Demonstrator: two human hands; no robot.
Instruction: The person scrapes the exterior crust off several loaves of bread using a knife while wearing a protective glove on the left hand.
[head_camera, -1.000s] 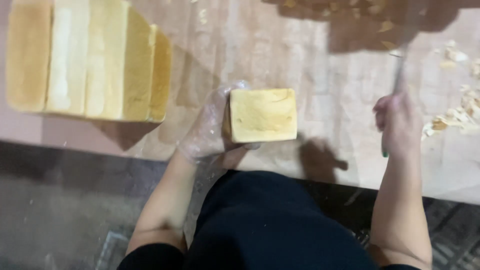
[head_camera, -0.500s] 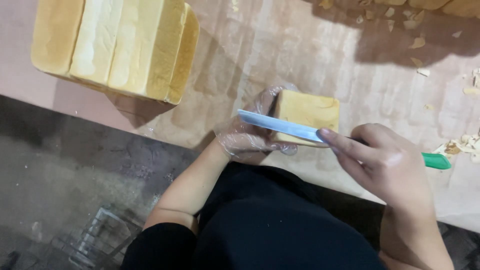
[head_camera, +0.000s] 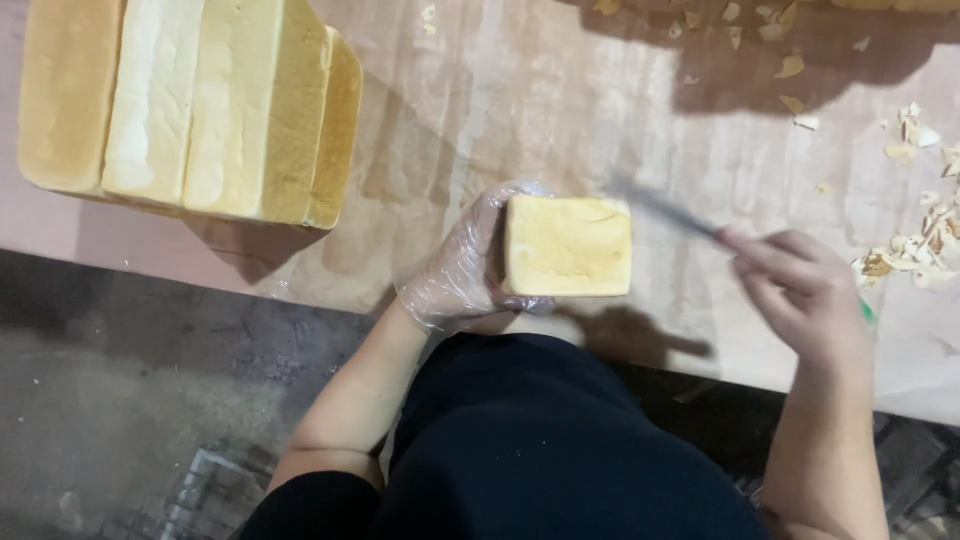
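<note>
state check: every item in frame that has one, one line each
left hand: in a clear glove, gripping the bread block
bread block: upright on the table, held, crust facing the camera
right hand: bare, closed on the knife
knife: held, blade blurred, by the block's top right corner
loaves: lying side by side on the table, untouched
crust scraps: loose, scattered on the table
</note>
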